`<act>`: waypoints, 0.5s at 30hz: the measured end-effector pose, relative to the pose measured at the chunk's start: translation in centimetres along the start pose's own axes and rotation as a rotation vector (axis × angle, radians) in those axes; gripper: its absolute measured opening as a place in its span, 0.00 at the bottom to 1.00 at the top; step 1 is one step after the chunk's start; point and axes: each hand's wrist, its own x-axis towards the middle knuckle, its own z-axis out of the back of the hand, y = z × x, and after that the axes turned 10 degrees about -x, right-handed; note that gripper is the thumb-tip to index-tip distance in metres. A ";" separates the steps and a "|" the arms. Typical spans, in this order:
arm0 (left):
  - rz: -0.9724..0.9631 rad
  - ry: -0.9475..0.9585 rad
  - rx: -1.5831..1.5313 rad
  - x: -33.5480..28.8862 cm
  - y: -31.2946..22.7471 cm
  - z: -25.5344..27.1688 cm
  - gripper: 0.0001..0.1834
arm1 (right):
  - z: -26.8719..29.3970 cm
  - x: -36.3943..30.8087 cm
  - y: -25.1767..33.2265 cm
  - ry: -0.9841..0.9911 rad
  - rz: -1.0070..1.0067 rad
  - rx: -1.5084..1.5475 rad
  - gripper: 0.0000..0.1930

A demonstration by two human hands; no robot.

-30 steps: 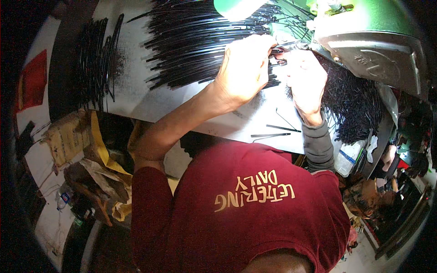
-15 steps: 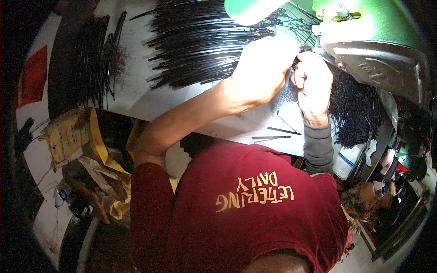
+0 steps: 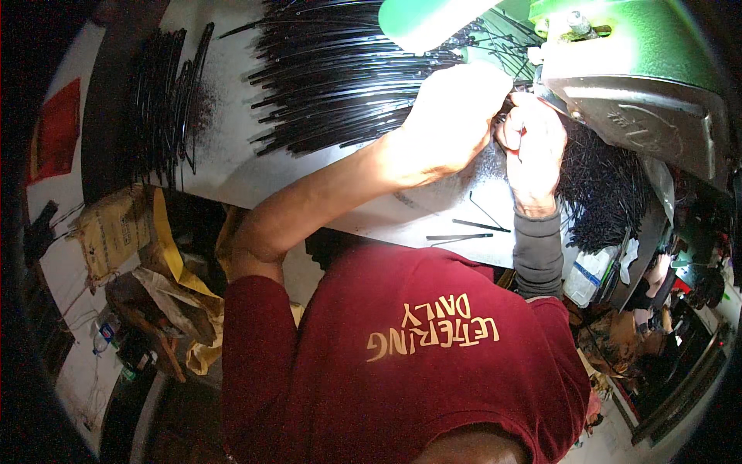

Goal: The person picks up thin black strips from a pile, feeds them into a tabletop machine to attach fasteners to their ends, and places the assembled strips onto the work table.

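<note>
My left hand [image 3: 457,116] is closed, fingertips beside the head of a green machine [image 3: 618,50], bleached by strong light. Close against it, my right hand [image 3: 539,147] is also closed, with thumb and forefinger pinched. Whatever lies between the fingers is too small and glared to make out. Beyond my left forearm lies a wide spread of thin black rods [image 3: 332,85] on the pale worktable [image 3: 228,155]. A heap of thin black pieces [image 3: 607,189] sits to the right of my right hand. Several loose black pieces [image 3: 460,236] lie near the table's front edge.
The machine's grey metal cover [image 3: 641,116] overhangs at the right. A bright green-and-white lamp-like tube [image 3: 433,19] hangs above the rods. Another bundle of black rods [image 3: 158,108] lies at the far left. Torn brown cardboard [image 3: 116,232] stands below the table's left side.
Both closed hands have shifted very slightly toward me, still beside the machine head. The right fingers have tilted a little. The rods and loose pieces stay where they were.
</note>
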 end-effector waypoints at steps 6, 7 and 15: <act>0.026 0.001 -0.016 -0.1 0.2 -0.4 0.18 | 0.2 -0.1 -0.5 0.015 0.068 0.025 0.19; 0.027 0.001 -0.016 -0.1 0.1 -0.3 0.18 | 0.0 -0.1 -0.4 0.015 0.068 0.025 0.19; -0.002 -0.036 -0.036 -0.1 -0.1 -0.4 0.20 | -0.5 0.0 -0.5 -0.074 0.078 0.145 0.10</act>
